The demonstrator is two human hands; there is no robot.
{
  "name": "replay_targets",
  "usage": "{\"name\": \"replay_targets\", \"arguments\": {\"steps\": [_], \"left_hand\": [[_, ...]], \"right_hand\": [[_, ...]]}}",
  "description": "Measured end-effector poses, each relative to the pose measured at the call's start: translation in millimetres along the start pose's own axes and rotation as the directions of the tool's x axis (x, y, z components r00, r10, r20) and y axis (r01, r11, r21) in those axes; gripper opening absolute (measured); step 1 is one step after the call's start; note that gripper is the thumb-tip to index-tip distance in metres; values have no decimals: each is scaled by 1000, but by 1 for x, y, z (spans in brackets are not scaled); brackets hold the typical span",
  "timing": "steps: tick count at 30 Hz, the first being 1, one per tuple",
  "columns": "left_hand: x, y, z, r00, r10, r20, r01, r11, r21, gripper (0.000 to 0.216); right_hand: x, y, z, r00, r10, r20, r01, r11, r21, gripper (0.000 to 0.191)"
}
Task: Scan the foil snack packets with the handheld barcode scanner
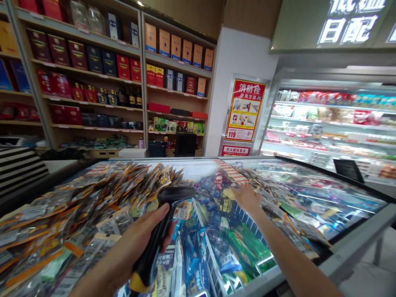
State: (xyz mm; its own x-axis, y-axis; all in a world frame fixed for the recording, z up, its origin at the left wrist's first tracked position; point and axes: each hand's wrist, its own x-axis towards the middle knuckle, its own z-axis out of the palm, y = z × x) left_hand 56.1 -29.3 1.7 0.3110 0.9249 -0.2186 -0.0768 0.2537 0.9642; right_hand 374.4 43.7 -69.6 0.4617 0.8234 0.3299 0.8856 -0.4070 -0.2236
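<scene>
My left hand (pixel 136 243) is wrapped round the grip of a black handheld barcode scanner (pixel 161 231) with a yellow base, its head pointing right over the freezer. My right hand (pixel 247 198) reaches forward into the open chest freezer (pixel 355 243) and rests on a dark packet (pixel 227 204) among the frozen goods; its fingers are mostly hidden behind the hand. Blue and green packets (pixel 244 243) lie in wire baskets below my right forearm.
A heap of orange and clear snack packets (pixel 77 206) covers the freezer's left lid. A glass sliding lid (pixel 309 194) covers the right part. Wooden shelves with boxed bottles (pixel 93 74) stand behind, a chilled display case (pixel 334 123) to the right, a red poster (pixel 244 109) between.
</scene>
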Motion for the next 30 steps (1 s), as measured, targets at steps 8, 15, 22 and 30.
{"name": "replay_targets", "arguments": {"steps": [8,15,22,30], "left_hand": [[0,-6,3,997,-13,74,13,1000,5,37],[2,-8,4,996,4,88,-3,1000,-8,35],[2,-7,2,996,-38,86,41,999,-35,36],[2,-4,-1,998,-10,66,15,997,-76,37]], "right_hand": [[-19,83,-6,989,80,128,-71,995,-74,58],[-14,13,16,974,-209,85,204,977,61,58],[8,-23,15,884,-466,48,462,884,72,41],[11,-51,3,945,-51,-322,209,854,477,45]]}}
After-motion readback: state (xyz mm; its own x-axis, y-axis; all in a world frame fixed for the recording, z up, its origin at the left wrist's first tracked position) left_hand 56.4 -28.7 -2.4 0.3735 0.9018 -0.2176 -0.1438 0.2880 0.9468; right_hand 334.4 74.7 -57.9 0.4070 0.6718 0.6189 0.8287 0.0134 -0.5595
